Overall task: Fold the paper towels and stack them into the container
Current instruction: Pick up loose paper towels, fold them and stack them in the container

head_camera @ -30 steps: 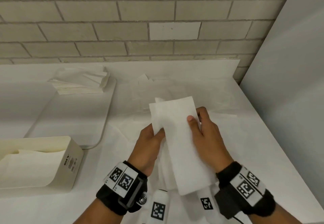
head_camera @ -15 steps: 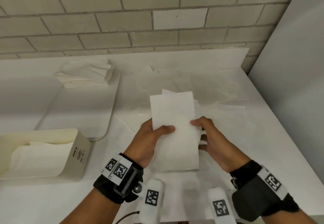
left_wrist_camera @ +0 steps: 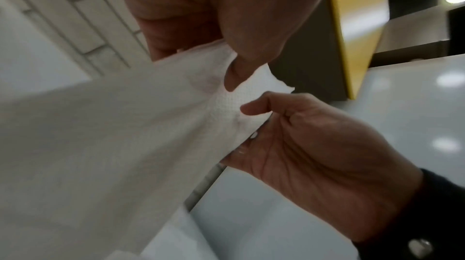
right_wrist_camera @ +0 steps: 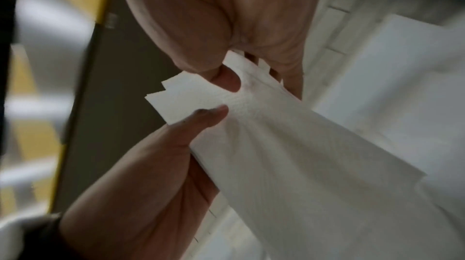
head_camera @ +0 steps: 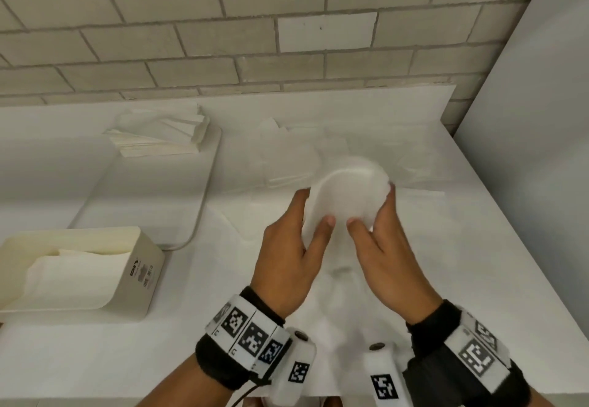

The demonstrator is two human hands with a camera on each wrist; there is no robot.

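Both hands, left and right, pinch one paper towel above the tabletop, bowing it mid-fold. Uneven corners could crease crooked. The container sits far left, partly filled.

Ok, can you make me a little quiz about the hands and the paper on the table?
1. True or false: both hands hold the same paper towel.
2. What lies inside the cream container? A) folded paper towels B) spoons C) nothing
3. Fill in: the pile of towels at the back left sits on a white ____.

Key: 1 true: left hand and right hand both pinch it. 2 A. 3 tray.
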